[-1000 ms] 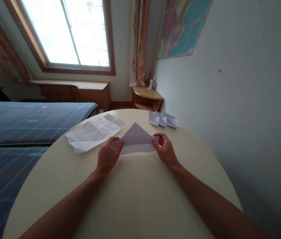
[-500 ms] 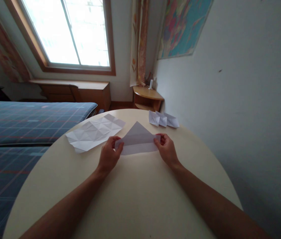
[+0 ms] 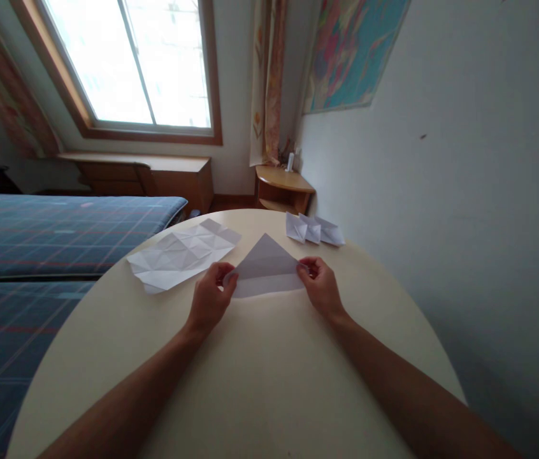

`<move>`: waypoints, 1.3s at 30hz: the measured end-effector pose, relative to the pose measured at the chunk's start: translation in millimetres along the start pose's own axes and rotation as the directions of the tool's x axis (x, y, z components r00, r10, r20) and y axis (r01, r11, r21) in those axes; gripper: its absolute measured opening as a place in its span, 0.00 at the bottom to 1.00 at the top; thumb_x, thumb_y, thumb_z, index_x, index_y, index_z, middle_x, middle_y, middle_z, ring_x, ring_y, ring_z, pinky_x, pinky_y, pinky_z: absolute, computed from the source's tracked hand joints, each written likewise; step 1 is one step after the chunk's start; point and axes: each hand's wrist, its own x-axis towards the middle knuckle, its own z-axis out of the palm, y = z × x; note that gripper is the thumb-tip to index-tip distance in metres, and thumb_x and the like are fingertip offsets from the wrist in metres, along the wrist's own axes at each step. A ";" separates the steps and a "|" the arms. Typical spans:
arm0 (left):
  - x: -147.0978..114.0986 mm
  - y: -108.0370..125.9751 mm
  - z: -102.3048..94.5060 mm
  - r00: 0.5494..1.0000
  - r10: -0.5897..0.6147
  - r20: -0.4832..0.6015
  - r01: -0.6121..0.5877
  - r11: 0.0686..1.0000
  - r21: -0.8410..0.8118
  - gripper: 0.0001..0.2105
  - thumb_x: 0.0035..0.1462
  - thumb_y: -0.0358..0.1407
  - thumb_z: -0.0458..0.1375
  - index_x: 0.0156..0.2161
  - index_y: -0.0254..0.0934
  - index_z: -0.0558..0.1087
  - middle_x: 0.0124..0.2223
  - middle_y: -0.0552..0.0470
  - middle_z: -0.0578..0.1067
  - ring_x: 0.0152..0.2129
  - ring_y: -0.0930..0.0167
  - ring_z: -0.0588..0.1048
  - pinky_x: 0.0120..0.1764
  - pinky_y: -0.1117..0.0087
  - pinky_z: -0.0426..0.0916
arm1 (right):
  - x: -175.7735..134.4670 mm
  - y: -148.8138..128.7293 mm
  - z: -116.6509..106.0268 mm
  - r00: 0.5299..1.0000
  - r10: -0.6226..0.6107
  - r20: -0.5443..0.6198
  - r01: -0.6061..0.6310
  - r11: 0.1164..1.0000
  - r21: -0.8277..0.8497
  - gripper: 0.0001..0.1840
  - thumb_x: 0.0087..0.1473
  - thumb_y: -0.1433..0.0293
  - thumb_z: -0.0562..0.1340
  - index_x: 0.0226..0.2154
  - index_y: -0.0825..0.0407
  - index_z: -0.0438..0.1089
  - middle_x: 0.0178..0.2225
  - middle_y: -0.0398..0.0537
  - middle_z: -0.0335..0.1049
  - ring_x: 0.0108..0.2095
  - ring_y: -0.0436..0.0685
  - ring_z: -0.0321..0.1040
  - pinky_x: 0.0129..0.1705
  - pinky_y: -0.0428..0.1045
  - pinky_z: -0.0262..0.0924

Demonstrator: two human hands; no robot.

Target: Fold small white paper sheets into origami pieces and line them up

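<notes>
A partly folded sheet of white paper is held between my two hands over the table, its pointed top facing away from me and a flat band along its near edge. My left hand pinches the left end between thumb and fingers. On the other side, my right hand grips the right end the same way. The outer corners are partly hidden by the fingers. Left of it lies a creased, unfolded sheet of paper. Several folded paper pieces stand in a row beyond my right hand.
The round cream table carries all the paper. A bed with a blue plaid mattress is on the left, close to the table's edge. A white wall runs along the right. A wooden corner shelf stands behind the table.
The paper's outer ends have bent slightly in my fingers, and the right corner now shows less. Both hands keep nearly the same place.
</notes>
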 end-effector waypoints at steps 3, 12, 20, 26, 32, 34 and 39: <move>0.4 -2.1 -0.1 1.000 0.013 0.003 -0.013 1.000 0.010 0.07 0.55 0.38 0.58 0.38 0.37 0.71 0.34 0.51 0.78 0.30 0.69 0.77 0.35 0.69 0.72 | 0.4 0.2 0.1 1.000 0.000 -0.002 0.000 1.000 0.011 0.16 0.49 0.58 0.63 0.36 0.53 0.69 0.35 0.53 0.75 0.33 0.59 0.71 0.37 0.53 0.65; 1.2 0.4 -0.8 1.000 0.000 0.031 -0.002 0.997 0.078 0.09 0.54 0.38 0.58 0.39 0.38 0.74 0.36 0.50 0.80 0.32 0.68 0.77 0.33 0.69 0.71 | 0.0 -2.1 -0.4 1.000 -0.010 -0.015 0.010 1.000 0.020 0.16 0.48 0.58 0.64 0.35 0.52 0.69 0.35 0.53 0.74 0.35 0.60 0.71 0.40 0.55 0.65; 0.2 6.6 -2.4 0.999 -0.004 0.048 0.000 0.997 0.082 0.13 0.60 0.43 0.54 0.38 0.37 0.76 0.35 0.48 0.81 0.30 0.68 0.78 0.30 0.70 0.71 | 0.2 -1.7 -0.4 1.000 -0.007 0.002 0.007 1.000 0.008 0.16 0.48 0.57 0.64 0.34 0.52 0.70 0.36 0.54 0.76 0.36 0.60 0.72 0.40 0.54 0.66; 1.1 -1.7 -1.4 0.999 -0.044 0.008 0.044 0.997 0.065 0.12 0.59 0.40 0.56 0.44 0.37 0.74 0.35 0.49 0.80 0.30 0.68 0.78 0.31 0.70 0.71 | -2.5 -7.6 -0.8 0.998 0.026 0.049 -0.026 1.000 -0.003 0.17 0.49 0.58 0.63 0.37 0.53 0.73 0.37 0.54 0.77 0.36 0.60 0.73 0.38 0.53 0.66; 3.2 -5.5 -1.9 0.999 -0.036 0.018 0.033 0.993 0.116 0.14 0.59 0.40 0.55 0.47 0.37 0.76 0.37 0.48 0.81 0.31 0.67 0.79 0.35 0.67 0.73 | -3.5 -9.6 -0.7 0.997 0.027 0.073 -0.027 1.000 -0.001 0.18 0.53 0.57 0.61 0.37 0.54 0.75 0.36 0.53 0.78 0.35 0.59 0.74 0.37 0.53 0.67; 3.3 -5.6 -1.9 0.999 -0.030 0.027 0.026 0.991 0.128 0.13 0.59 0.39 0.55 0.44 0.38 0.77 0.38 0.48 0.81 0.32 0.67 0.79 0.36 0.67 0.73 | -2.4 -6.7 -0.4 0.998 0.017 0.055 -0.018 1.000 0.013 0.17 0.51 0.58 0.63 0.38 0.54 0.74 0.36 0.53 0.78 0.35 0.59 0.74 0.37 0.53 0.67; 3.3 -5.7 -2.1 0.999 -0.040 0.032 0.035 0.990 0.136 0.12 0.59 0.39 0.55 0.43 0.38 0.78 0.37 0.49 0.82 0.32 0.67 0.79 0.36 0.66 0.73 | 0.0 -2.3 -0.7 0.997 0.010 0.074 -0.012 1.000 0.026 0.18 0.51 0.58 0.64 0.39 0.53 0.75 0.38 0.54 0.79 0.37 0.60 0.75 0.40 0.54 0.68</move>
